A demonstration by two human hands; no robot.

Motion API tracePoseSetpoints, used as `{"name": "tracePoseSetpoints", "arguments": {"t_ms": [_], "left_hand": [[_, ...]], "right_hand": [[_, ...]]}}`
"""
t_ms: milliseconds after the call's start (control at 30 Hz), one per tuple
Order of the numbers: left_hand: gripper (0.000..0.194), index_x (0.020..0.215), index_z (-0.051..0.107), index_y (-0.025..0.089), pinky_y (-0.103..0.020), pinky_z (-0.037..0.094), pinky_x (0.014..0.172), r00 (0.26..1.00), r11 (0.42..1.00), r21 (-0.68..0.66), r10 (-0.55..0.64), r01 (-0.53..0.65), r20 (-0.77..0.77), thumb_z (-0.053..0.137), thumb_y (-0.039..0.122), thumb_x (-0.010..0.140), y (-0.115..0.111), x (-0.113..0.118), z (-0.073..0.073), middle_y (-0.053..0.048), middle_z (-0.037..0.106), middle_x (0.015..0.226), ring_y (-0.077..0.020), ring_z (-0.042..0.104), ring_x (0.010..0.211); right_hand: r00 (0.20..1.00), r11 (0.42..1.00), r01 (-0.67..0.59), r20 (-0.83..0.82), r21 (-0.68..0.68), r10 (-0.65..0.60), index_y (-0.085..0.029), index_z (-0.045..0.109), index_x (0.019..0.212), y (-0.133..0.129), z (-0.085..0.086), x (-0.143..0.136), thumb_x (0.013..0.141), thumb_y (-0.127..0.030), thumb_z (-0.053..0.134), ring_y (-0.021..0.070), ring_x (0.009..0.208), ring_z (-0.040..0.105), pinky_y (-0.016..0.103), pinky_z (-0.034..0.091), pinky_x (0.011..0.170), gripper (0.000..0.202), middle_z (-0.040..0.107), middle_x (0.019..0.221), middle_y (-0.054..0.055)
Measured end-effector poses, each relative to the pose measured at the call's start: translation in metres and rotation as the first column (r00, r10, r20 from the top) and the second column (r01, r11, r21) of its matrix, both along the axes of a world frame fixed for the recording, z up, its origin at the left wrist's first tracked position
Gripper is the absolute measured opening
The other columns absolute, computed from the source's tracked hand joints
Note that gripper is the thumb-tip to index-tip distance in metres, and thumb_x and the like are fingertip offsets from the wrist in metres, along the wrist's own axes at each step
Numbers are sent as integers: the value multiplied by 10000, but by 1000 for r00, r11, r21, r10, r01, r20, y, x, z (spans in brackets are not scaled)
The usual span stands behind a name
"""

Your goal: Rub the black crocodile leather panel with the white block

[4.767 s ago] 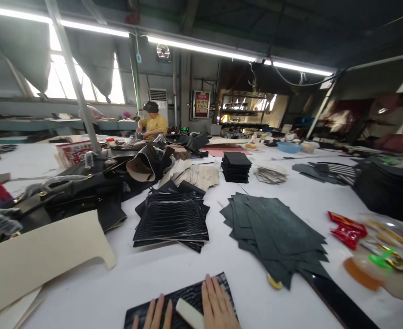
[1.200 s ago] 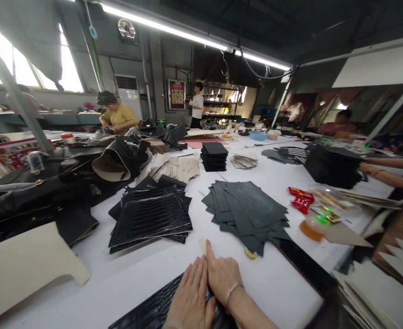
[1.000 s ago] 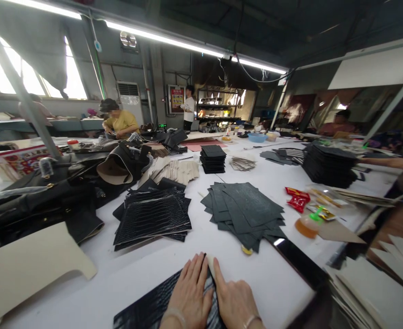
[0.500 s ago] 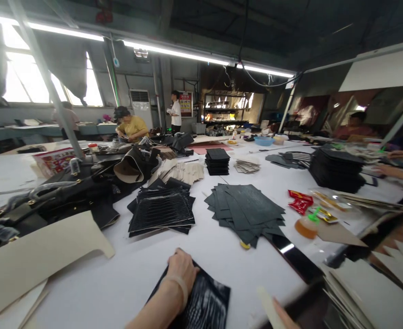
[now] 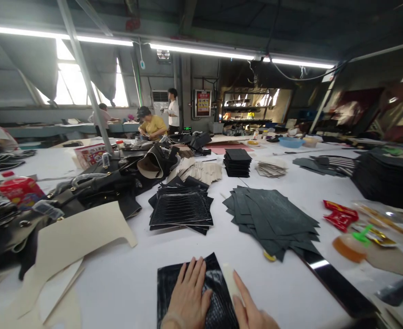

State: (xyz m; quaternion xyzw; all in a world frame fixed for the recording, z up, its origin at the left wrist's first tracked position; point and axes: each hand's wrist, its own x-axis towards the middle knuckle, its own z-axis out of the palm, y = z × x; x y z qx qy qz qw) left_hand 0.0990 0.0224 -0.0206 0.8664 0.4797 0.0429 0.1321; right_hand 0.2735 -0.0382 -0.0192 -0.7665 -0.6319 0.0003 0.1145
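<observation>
A black crocodile-embossed leather piece [image 5: 169, 285] lies flat on the white table [image 5: 119, 283] at the near edge. My left hand [image 5: 189, 299] presses flat on it, fingers slightly spread. My right hand [image 5: 251, 310] is at the piece's right edge and holds a pale cream strip-shaped tool [image 5: 229, 277] against that edge. Beyond the hands lie a stack of similar black embossed pieces [image 5: 181, 208] and a fanned pile of dark green leather pieces [image 5: 273, 219].
Cream pattern sheets [image 5: 74, 237] lie at the left, with black bags and hardware [image 5: 95, 187] behind them. A glossy black strip [image 5: 331, 278], red packets [image 5: 340, 217] and an orange lid [image 5: 347, 242] lie at the right. Other people work at the far tables.
The black piece has been turned and now lies square in front of me. My left hand lies flat on it again; my right hand with the pale tool came back to its right edge.
</observation>
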Motion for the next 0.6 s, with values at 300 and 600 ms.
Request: {"name": "tracePoseSetpoints", "arguments": {"t_ms": [300,600], "left_hand": [[510,1371,253,79,-447,289,1099,997,998,27,56,-54,-57,252,185,872,12,-5,-9,-100,180,1440,-264,177,1331],[525,1375,255,114,-432,243,1124,990,990,-14,140,-140,20,236,343,903,7,0,-4,-71,174,1454,-244,164,1345]], "right_hand": [[929,953,-266,226,-147,294,-143,361,1359,50,-5,-46,820,-69,347,265,549,650,469,476,668,544,697,624,122],[936,972,-156,289,-173,202,-71,303,1370,58,16,5,831,7,260,262,591,666,400,482,594,546,699,650,130]]}}
